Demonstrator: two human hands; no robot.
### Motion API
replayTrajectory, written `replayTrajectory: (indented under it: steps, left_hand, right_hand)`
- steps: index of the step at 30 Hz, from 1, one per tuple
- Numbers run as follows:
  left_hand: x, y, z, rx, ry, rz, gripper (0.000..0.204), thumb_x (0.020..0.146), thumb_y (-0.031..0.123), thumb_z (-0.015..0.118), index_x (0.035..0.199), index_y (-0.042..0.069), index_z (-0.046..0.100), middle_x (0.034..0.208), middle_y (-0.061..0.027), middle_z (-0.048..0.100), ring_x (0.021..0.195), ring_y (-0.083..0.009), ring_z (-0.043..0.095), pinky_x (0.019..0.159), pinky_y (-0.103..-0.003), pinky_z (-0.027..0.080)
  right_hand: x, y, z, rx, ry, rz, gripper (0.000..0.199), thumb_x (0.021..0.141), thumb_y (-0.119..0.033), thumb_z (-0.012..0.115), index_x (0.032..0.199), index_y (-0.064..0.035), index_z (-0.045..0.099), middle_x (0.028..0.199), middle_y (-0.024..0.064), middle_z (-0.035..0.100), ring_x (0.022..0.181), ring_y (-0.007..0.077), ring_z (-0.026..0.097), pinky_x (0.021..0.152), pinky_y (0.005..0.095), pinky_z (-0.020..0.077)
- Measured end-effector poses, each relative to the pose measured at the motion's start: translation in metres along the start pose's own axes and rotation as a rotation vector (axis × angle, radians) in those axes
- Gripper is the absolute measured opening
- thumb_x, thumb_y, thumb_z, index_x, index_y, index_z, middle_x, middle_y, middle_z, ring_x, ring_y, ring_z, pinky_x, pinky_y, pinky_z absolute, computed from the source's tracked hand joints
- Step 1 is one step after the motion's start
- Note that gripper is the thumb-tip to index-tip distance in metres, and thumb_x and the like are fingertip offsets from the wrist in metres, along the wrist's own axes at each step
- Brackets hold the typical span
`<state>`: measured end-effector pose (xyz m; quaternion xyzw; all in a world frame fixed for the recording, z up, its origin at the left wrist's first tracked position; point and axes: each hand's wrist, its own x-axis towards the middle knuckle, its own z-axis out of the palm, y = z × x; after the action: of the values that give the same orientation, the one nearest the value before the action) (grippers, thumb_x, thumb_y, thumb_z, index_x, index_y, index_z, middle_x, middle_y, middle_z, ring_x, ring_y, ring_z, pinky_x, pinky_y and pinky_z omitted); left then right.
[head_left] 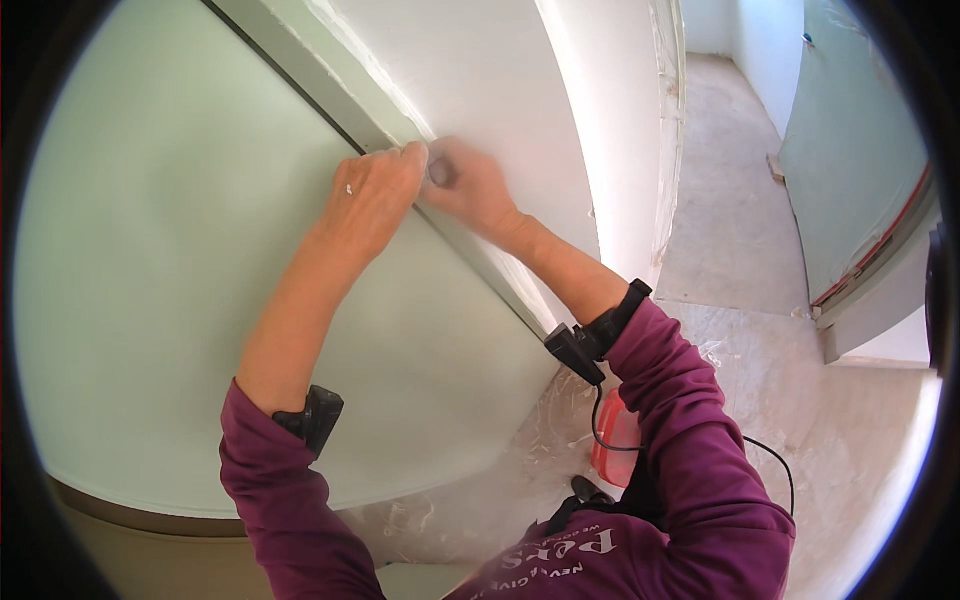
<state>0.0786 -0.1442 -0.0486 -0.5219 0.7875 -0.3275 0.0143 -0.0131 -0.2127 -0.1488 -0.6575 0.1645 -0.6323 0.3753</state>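
My left hand (375,195) is closed, its fingertips pressed together at the edge of a greyish frame strip (312,85) beside a large pale green panel (170,220). Right against it, my right hand (472,190) curls its fingers over the strip where it meets the white wall (480,75). A small dark round spot shows between the right thumb and fingers; whether it is a thing or a gap I cannot make out. The fingertips of both hands meet, and what they pinch is hidden. A whitish fleck sits on the back of the left hand.
Below my right arm stands a red plastic container (617,440) on the dusty, scuffed floor (730,200). Another pale green panel (860,150) stands at the far right. Black straps with small boxes (575,352) sit on both forearms, and a black cable (785,465) trails by my right sleeve.
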Motion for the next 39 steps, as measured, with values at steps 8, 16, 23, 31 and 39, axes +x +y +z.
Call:
replayTrajectory:
  steps: [8,16,23,31,39]
  left_hand:
    - [-0.016,-0.009,-0.007,-0.226,0.364,-0.041,0.014,0.075,0.004,0.057,0.087,0.005,0.052,0.062,-0.0085,0.052,0.056,-0.0216,0.053,0.051,-0.032,0.043]
    - [-0.041,-0.02,-0.011,-0.299,0.29,-0.217,0.025,0.073,0.002,0.06,0.096,0.006,0.054,0.064,-0.0058,0.052,0.055,-0.0182,0.051,0.053,-0.03,0.043]
    - [-0.058,-0.011,0.003,-0.296,0.224,-0.206,0.022,0.071,0.005,0.062,0.092,0.007,0.053,0.065,-0.0055,0.053,0.057,-0.021,0.052,0.051,-0.032,0.043]
    - [-0.072,-0.005,0.018,-0.322,0.224,-0.195,0.016,0.072,0.005,0.061,0.086,0.006,0.054,0.067,-0.0079,0.055,0.057,-0.0227,0.054,0.052,-0.032,0.044]
    - [-0.088,-0.004,0.02,-0.374,0.21,-0.214,0.008,0.073,0.006,0.058,0.08,0.006,0.054,0.068,-0.0073,0.055,0.058,-0.0228,0.053,0.052,-0.032,0.043]
  right_hand:
    - [0.003,0.001,-0.003,0.025,-0.008,-0.044,0.012,0.071,-0.007,0.061,0.072,-0.0014,0.051,0.061,0.0047,0.045,0.056,0.0147,0.042,0.052,0.0271,0.0382]
    - [0.004,-0.006,-0.008,0.046,-0.05,0.024,0.016,0.075,-0.015,0.061,0.077,-0.0016,0.053,0.061,0.0013,0.046,0.056,0.0119,0.042,0.053,0.0269,0.0379]
    - [0.015,-0.009,-0.009,-0.295,-0.082,-0.162,0.017,0.078,-0.019,0.056,0.076,-0.0033,0.048,0.063,0.0119,0.05,0.057,0.0276,0.047,0.053,0.0357,0.0389]
    - [0.025,-0.031,-0.012,-0.316,-0.183,-0.213,0.015,0.078,-0.017,0.055,0.082,-0.0029,0.053,0.072,0.0124,0.053,0.061,0.028,0.046,0.057,0.0347,0.0404]
    - [0.042,-0.057,-0.032,-0.069,-0.214,-0.177,0.014,0.082,-0.011,0.055,0.077,0.0011,0.053,0.059,0.0,0.049,0.059,0.0064,0.043,0.052,0.0273,0.0369]
